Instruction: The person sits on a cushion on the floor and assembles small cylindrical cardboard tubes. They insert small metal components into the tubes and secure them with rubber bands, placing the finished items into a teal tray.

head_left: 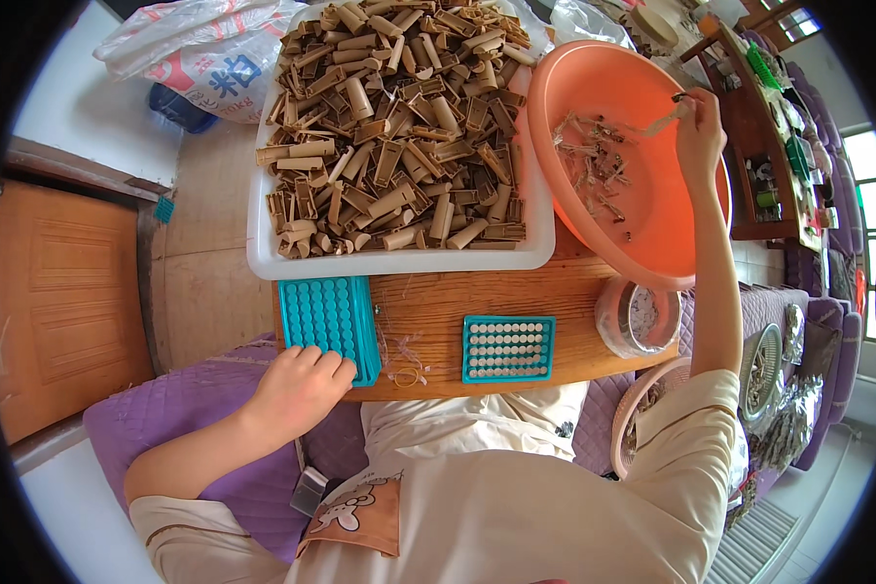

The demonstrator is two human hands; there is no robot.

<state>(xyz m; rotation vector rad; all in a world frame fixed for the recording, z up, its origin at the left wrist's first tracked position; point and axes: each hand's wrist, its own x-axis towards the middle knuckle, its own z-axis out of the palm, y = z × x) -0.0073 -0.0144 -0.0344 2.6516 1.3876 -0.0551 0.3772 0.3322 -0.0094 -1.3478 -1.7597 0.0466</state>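
My right hand (701, 134) is raised over the right side of a large orange basin (642, 219). Its fingers pinch a bundle of pale, thin strands (660, 123) with a dark tip. Similar pale strands with dark ends (594, 161) lie loose inside the basin. On the left, my left hand (304, 387) has its fingers bent over the near edge of a stack of teal plastic trays (329, 310) with rows of round cups. A smaller teal tray (508, 323) filled with rows of whitish round pieces sits on the wooden table (419, 297) between my arms.
A white tub (399, 263) heaped with brown half-tube pieces (389, 146) stands behind the teal trays. A clear round container (642, 316) is at the table's right end. Thin strands (406, 360) lie by the stack. A pink basket (642, 409) is beside me.
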